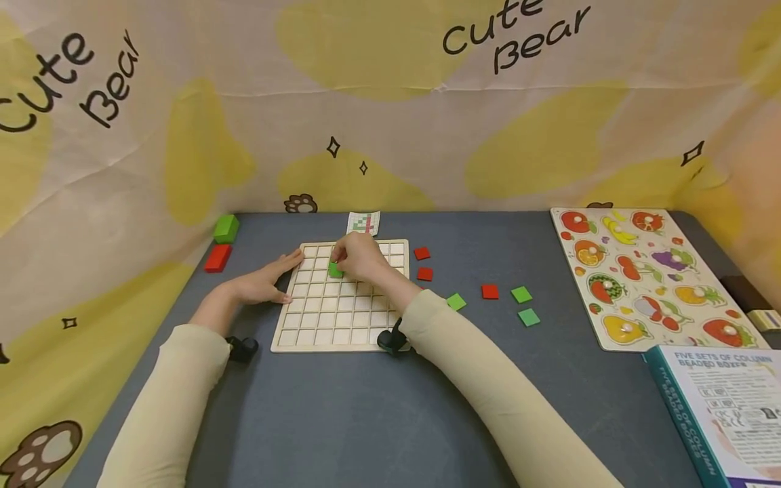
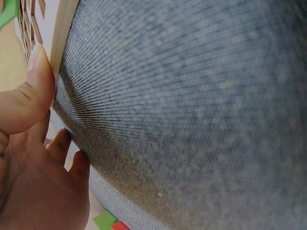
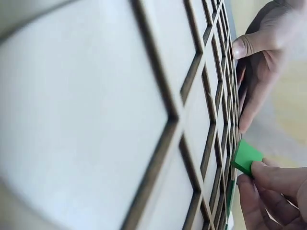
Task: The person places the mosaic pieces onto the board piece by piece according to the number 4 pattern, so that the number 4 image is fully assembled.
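Note:
My right hand (image 1: 364,257) pinches a green square tile (image 3: 247,156) between thumb and fingers. The tile is tilted over the upper part of a pale wooden grid board (image 1: 332,337). In the right wrist view, another green piece (image 3: 230,203) shows as a thin strip at the board, partly hidden by my fingers. My left hand (image 1: 259,282) rests at the board's left edge, its fingers spread and extended. The left wrist view shows the left thumb (image 2: 41,91) against the board's side. Behind the board lies a small pattern card (image 1: 364,222) with coloured squares.
Right of the board lie several loose tiles, among them a red tile (image 1: 490,291) and a green tile (image 1: 521,294). A green block (image 1: 226,229) and red block (image 1: 217,259) stand at the back left. A fruit puzzle board (image 1: 649,278) and a box (image 1: 726,407) occupy the right side.

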`<action>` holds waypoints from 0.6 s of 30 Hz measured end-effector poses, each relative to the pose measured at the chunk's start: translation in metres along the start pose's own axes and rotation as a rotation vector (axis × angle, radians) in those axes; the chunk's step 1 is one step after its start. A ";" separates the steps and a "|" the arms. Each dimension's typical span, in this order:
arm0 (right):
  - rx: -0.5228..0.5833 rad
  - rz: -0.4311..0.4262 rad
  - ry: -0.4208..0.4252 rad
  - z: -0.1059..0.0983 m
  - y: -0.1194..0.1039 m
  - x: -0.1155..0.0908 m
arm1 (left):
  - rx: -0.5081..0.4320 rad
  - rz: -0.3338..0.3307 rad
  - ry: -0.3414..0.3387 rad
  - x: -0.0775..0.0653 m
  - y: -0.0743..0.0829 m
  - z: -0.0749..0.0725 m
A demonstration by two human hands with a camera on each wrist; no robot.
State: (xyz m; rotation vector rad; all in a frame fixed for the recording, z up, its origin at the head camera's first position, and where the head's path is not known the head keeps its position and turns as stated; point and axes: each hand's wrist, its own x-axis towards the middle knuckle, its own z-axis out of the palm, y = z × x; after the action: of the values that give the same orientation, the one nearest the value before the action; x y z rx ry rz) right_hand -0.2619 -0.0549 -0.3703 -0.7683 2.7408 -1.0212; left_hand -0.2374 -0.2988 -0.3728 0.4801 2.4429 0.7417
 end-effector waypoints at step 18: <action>-0.062 0.011 -0.044 0.007 -0.001 0.002 | -0.048 -0.021 -0.011 0.000 -0.001 -0.003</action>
State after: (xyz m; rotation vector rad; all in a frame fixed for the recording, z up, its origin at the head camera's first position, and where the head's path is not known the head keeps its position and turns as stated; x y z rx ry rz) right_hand -0.2612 -0.0604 -0.3748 -0.7737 2.7474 -0.9100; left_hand -0.2394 -0.3007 -0.3718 0.4378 2.4108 0.7848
